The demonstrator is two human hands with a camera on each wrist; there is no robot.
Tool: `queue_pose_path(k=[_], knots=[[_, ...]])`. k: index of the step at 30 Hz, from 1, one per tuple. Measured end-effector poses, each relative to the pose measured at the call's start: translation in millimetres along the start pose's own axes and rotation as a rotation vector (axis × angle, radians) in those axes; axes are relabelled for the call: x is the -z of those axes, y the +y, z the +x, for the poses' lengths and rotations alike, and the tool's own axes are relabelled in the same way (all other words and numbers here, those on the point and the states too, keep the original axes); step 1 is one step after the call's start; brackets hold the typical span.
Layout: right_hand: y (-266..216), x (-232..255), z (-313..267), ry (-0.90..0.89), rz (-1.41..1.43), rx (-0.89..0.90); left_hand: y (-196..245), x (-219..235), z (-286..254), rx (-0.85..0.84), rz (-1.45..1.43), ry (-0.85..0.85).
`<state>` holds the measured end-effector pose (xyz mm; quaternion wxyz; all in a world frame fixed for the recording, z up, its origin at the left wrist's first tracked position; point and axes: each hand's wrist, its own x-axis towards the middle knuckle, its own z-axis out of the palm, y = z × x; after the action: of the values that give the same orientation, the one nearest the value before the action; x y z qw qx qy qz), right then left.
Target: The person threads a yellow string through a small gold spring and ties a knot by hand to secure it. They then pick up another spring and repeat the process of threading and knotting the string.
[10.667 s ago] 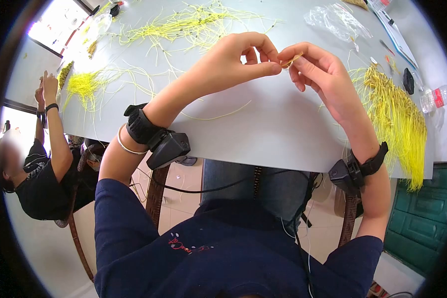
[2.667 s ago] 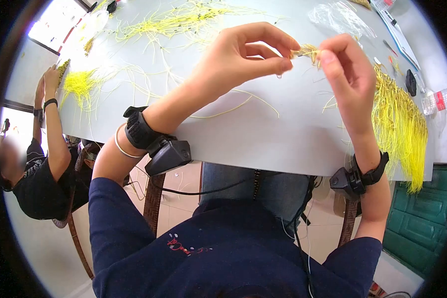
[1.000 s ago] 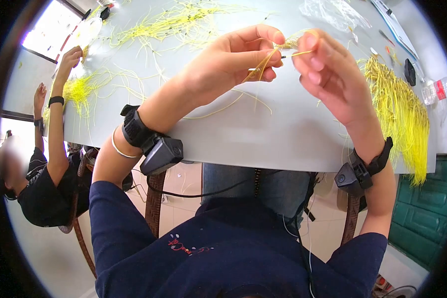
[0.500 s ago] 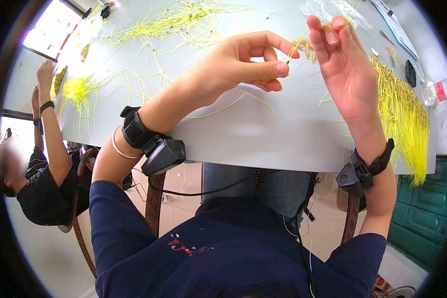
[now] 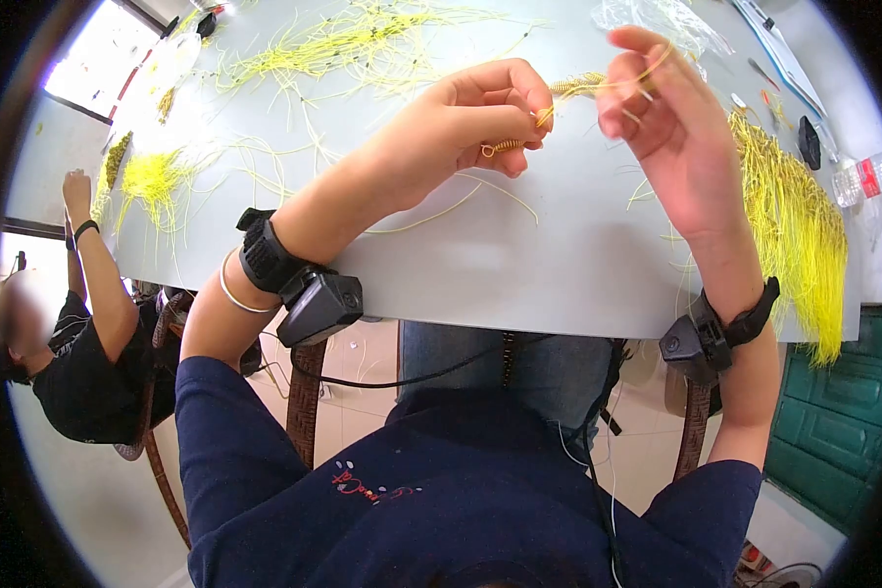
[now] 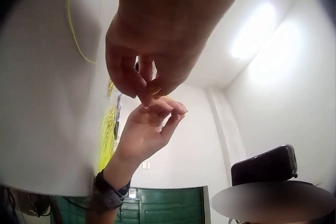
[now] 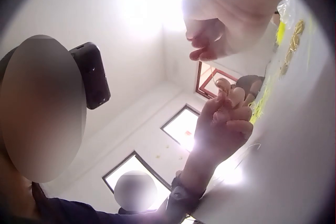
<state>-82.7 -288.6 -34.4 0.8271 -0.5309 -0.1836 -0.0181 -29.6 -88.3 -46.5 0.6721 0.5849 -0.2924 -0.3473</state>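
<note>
In the head view my left hand [image 5: 480, 122] pinches a yellow cord between thumb and index finger. A small gold coil [image 5: 505, 147] of tightly wound cord with a loop at its end pokes out under its other fingers. Blurred by motion, my right hand [image 5: 678, 147] is raised just to the right, the yellow cord [image 5: 647, 71] running across its bent fingers. The right wrist view shows a thin strand between my left hand [image 7: 223, 124] and my right hand [image 7: 231, 19]. Behind the hands, more gold coiled cord [image 5: 580, 84] shows over the table.
On the grey table [image 5: 519, 265] lie loose yellow cords [image 5: 363, 49] at the back and a thick row of gold-topped yellow cords [image 5: 794, 245] at right. A plastic bag [image 5: 661, 24], a bottle [image 5: 864, 180] and a black object [image 5: 808, 147] lie nearby. Another person [image 5: 88, 333] works at left.
Over the last second my right hand drew the cord up and away from the left, then came slightly back. The left hand keeps its pinch; the gold coil now shows below its fingers.
</note>
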Motion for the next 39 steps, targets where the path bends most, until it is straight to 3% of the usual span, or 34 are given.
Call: queue_pose_path(k=[2, 4, 12, 15, 17, 20, 23, 25, 28, 31, 35, 39], knots=[[0, -2, -1, 0.052, -0.112, -0.052, -1, 1, 1, 0.027, -0.069, -0.020], [3, -1, -3, -0.022, -0.412, -0.179, -6, 2, 3, -0.077, -0.126, -0.070], [6, -5, -4, -0.126, -0.622, -0.055, -7, 3, 2, -0.099, -0.099, -0.110], [6, -5, -5, -0.105, -0.524, -0.103, 4, -6, 0, -0.049, -0.144, -0.097], [7, -5, -5, -0.185, -0.168, -0.227, 7, -13, 0, -0.013, -0.170, -0.080], [3, -1, -4, -0.255, -0.103, -0.276, 8, -15, -1, -0.067, -0.167, -0.114], [5, 4, -3, -0.399, 0.055, -0.186, 3, -9, 1, -0.092, -0.177, -0.123], [-2, 3, -2, -0.405, 0.116, -0.174, 0, -1, 2, -0.099, -0.164, -0.016], [-5, 9, 0, -0.399, 0.206, -0.118, -1, 5, 4, -0.133, -0.175, 0.002], [-7, 11, 2, -0.068, -0.169, -0.079, -1, 4, 3, -0.129, -0.156, -0.020], [4, 0, -2, -0.107, -0.482, -0.055, 0, 1, 3, -0.089, -0.111, -0.045], [4, 1, -3, -0.261, -0.511, -0.046, -3, 5, 4, -0.114, -0.166, -0.056]])
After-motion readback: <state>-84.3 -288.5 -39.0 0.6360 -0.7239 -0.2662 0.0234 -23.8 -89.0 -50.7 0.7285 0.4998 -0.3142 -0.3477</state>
